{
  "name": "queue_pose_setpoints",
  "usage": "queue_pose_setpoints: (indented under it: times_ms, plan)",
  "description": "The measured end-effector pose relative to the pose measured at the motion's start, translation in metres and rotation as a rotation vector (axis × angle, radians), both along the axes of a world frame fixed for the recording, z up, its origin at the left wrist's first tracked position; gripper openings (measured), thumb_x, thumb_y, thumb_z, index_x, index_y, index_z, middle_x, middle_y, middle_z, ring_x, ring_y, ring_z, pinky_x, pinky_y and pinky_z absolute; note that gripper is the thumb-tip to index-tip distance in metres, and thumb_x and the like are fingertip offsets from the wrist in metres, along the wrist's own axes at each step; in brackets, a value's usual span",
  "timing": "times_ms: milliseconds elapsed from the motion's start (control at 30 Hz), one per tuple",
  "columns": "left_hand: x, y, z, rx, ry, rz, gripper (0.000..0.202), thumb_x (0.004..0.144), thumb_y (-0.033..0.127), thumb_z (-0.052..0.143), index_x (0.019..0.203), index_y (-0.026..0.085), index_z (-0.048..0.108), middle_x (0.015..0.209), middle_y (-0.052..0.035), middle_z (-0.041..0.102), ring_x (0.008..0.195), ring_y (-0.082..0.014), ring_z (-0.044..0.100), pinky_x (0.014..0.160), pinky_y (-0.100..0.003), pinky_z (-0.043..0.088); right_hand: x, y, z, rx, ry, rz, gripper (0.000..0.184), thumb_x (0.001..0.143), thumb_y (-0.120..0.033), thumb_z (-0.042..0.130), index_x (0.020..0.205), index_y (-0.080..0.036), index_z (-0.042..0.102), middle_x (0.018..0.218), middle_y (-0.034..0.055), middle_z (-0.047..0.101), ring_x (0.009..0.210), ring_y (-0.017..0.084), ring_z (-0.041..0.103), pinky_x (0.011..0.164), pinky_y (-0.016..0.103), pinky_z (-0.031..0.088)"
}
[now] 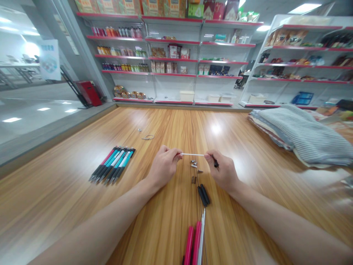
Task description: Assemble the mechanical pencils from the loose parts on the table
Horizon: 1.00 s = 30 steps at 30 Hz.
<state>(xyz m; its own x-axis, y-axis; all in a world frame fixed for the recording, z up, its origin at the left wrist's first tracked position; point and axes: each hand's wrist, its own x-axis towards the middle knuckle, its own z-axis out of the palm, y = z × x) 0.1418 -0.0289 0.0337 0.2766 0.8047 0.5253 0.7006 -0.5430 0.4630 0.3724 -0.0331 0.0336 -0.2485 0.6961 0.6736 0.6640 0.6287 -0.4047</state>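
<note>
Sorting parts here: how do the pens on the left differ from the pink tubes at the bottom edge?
The pens have black grips fitted; the pink tubes show none. The pens are mostly teal; the tubes are all pink. The pens lie slanted; the tubes point almost straight away. Both lie side by side on the table.

Bright, even light from ceiling panels (305,8). Glare patches on the glossy counter (216,128) and the floor (41,109) at left. Shadows faint. Strong wide-angle bending at edges; shelves (171,59) lean, forearms stretched. Centre sharp, corners soft.
</note>
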Motion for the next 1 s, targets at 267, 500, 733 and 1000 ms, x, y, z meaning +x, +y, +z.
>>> queue_pose_setpoints:
  times_ms: [267, 500, 733, 1000]
  plan:
    - [0.001, 0.001, -0.001, -0.042, -0.053, 0.002, 0.023, 0.095, 0.03, 0.043, 0.095, 0.019, 0.063, 0.086, -0.0035, 0.066, 0.086, -0.0199, 0.047, 0.076, -0.033, 0.043, 0.0, 0.001, 0.0, -0.029, 0.0, -0.002, 0.021, 0.094, -0.03, 0.045, 0.084, -0.017, 0.058, 0.066, -0.0005, 0.054, 0.054, 0.009, 0.046, 0.053, 0.021, 0.033]
    - [0.003, -0.001, 0.0, -0.028, -0.069, 0.021, 0.022, 0.095, 0.03, 0.044, 0.094, 0.019, 0.064, 0.086, -0.0036, 0.067, 0.085, -0.02, 0.047, 0.077, -0.034, 0.042, 0.0, 0.001, 0.0, -0.043, -0.019, 0.0, 0.021, 0.094, -0.031, 0.045, 0.085, -0.017, 0.057, 0.063, -0.0018, 0.053, 0.053, 0.009, 0.048, 0.054, 0.021, 0.034]
    - [0.005, -0.002, 0.003, 0.017, -0.007, 0.005, 0.025, 0.096, 0.031, 0.043, 0.1, 0.019, 0.065, 0.089, -0.0023, 0.07, 0.079, -0.0177, 0.048, 0.076, -0.033, 0.041, 0.007, 0.007, -0.01, -0.087, -0.042, -0.008, 0.021, 0.092, -0.037, 0.05, 0.093, -0.019, 0.059, 0.066, -0.0027, 0.057, 0.052, 0.008, 0.05, 0.053, 0.02, 0.037]
    - [0.014, -0.007, 0.003, 0.111, 0.116, -0.134, 0.025, 0.095, 0.032, 0.043, 0.097, 0.02, 0.065, 0.089, -0.0047, 0.07, 0.076, -0.0173, 0.049, 0.075, -0.035, 0.04, 0.001, 0.004, -0.011, -0.092, -0.085, 0.104, 0.02, 0.093, -0.037, 0.048, 0.092, -0.021, 0.059, 0.069, 0.0002, 0.061, 0.053, 0.012, 0.055, 0.052, 0.023, 0.041]
